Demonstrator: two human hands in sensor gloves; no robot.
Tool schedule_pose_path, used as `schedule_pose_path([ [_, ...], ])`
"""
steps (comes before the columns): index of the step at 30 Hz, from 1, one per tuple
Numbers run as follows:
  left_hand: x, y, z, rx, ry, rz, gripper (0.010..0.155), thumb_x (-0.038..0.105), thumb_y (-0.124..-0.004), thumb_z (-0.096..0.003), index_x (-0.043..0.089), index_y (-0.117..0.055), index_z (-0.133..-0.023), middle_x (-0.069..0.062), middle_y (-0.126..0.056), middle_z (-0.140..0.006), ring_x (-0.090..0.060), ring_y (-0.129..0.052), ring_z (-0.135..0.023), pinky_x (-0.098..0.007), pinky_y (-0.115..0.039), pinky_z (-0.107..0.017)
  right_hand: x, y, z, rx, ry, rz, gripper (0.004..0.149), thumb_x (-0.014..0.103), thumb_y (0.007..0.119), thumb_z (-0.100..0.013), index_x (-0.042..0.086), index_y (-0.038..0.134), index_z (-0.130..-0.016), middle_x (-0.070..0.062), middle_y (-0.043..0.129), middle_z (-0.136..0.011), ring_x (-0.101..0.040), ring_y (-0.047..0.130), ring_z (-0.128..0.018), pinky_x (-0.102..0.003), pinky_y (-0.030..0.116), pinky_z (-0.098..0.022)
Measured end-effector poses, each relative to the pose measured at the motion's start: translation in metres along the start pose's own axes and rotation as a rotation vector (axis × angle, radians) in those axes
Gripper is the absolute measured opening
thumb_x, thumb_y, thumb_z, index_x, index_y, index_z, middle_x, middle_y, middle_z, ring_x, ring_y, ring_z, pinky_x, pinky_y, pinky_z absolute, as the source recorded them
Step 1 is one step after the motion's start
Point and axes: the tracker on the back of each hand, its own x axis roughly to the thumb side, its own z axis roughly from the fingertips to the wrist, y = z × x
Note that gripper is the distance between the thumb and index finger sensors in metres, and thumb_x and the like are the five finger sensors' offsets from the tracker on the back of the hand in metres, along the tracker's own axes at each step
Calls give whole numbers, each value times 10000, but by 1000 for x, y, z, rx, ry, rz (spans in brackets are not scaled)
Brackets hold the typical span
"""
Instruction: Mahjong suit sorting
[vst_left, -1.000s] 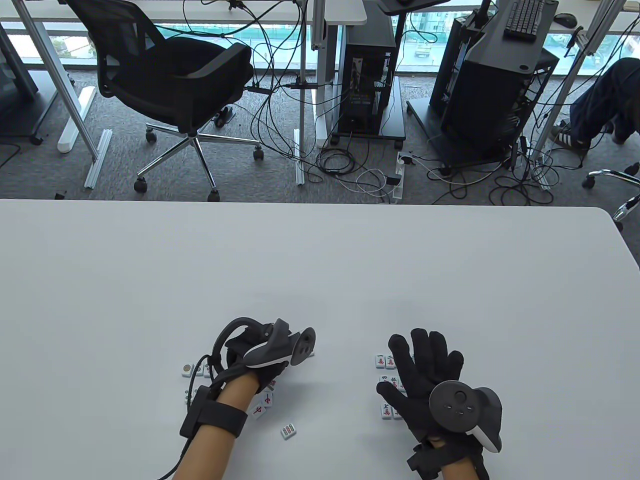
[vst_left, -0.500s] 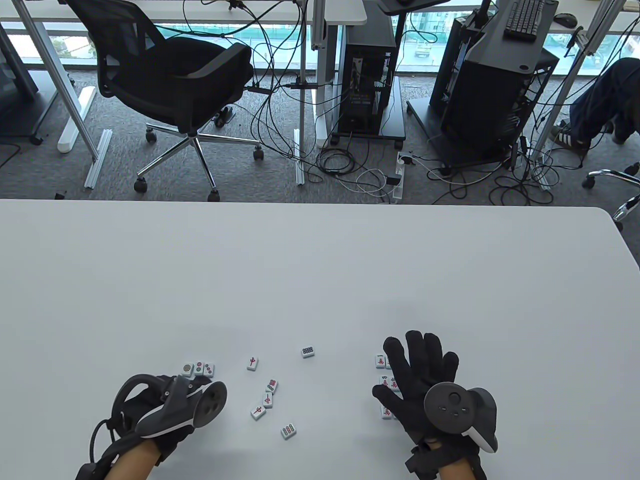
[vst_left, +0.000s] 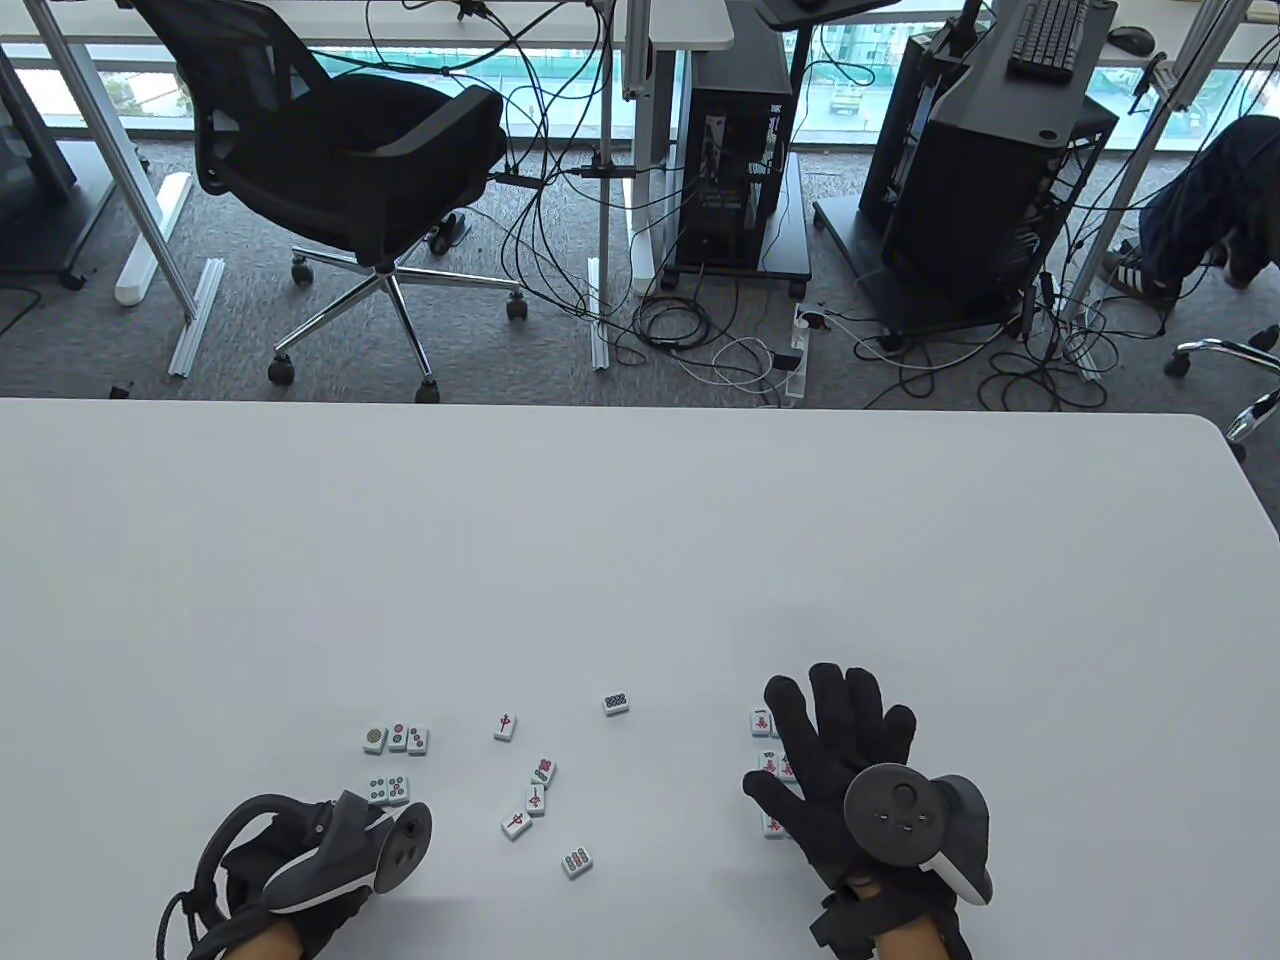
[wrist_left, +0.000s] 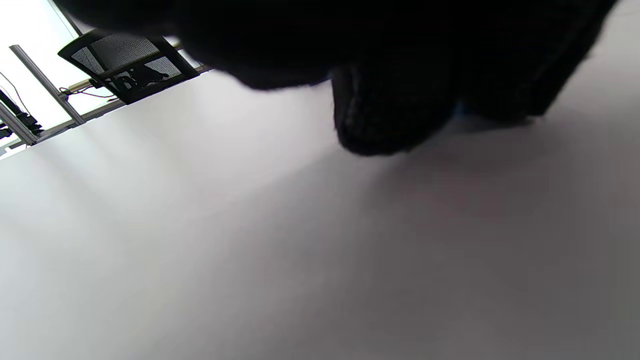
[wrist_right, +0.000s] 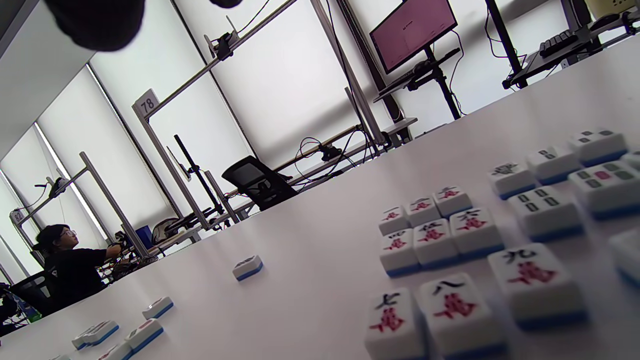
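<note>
Small white mahjong tiles lie face up near the table's front edge. At the left are a row of three dot tiles and a pair below it. Loose tiles are scattered mid-table. My left hand sits just below the pair, apart from it; its fingers hang dark and curled close to the table. My right hand lies spread flat over a sorted block of character tiles, which shows close up in the right wrist view beside green-marked tiles.
The white table stretches far beyond the tiles. Behind its far edge are an office chair, computer towers and cables on the floor.
My left hand moved from the middle tiles to the left and back toward the front edge, uncovering the loose tiles. A pair now lies below the row. My right hand barely shifted.
</note>
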Motion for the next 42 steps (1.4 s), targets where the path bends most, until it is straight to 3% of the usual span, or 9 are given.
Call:
schedule_pose_path([
  [8, 6, 28, 4, 55, -14, -5, 631, 550, -878, -278, 236, -845, -826, 148, -1026, -424, -90, -981, -157, -343, -856, -235, 0, 0, 0, -2, 1, -8, 758, 638, 598, -519, 390, 207, -1118, -102, 80, -1194, -386, -42, -1029, -677, 14, -681],
  [17, 83, 78, -5, 276, -313, -67, 635, 525, -888, -280, 291, -806, -865, 162, -1019, -428, -76, -977, -161, -334, -858, -238, -1, -1, 0, -5, 2, -8, 758, 638, 598, -519, 389, 207, -1118, -102, 82, -1193, -387, -42, -1029, -677, 14, -682],
  [22, 129, 81, -18, 247, -458, -159, 705, 509, -901, -274, 356, -702, -932, 170, -1010, -437, -68, -973, -170, -326, -859, -245, -1, -2, 0, -5, 3, -9, 758, 638, 597, -519, 389, 207, -1118, -103, 82, -1193, -386, -40, -1029, -677, 14, -681],
  [27, 152, 72, -26, 210, -498, -259, 686, 519, -893, -276, 328, -735, -916, 171, -1008, -405, -68, -962, -143, -327, -855, -226, -1, -2, 0, -5, 2, -11, 757, 637, 598, -519, 390, 207, -1118, -100, 81, -1194, -386, -42, -1029, -677, 13, -682],
  [37, 155, 65, -30, 213, -520, -243, 627, 532, -875, -289, 208, -826, -824, 177, -1005, -341, -71, -948, -90, -328, -849, -197, -2, 0, -1, 3, -3, -11, 758, 639, 597, -519, 390, 207, -1119, -100, 81, -1195, -386, -43, -1030, -677, 13, -682],
  [42, 122, 81, -30, 288, -381, -70, 624, 546, -865, -292, 208, -837, -816, 178, -1005, -355, -69, -952, -115, -329, -853, -209, -2, 1, -1, 1, -3, -12, 757, 638, 596, -521, 389, 206, -1119, -102, 81, -1194, -387, -41, -1029, -677, 14, -682],
])
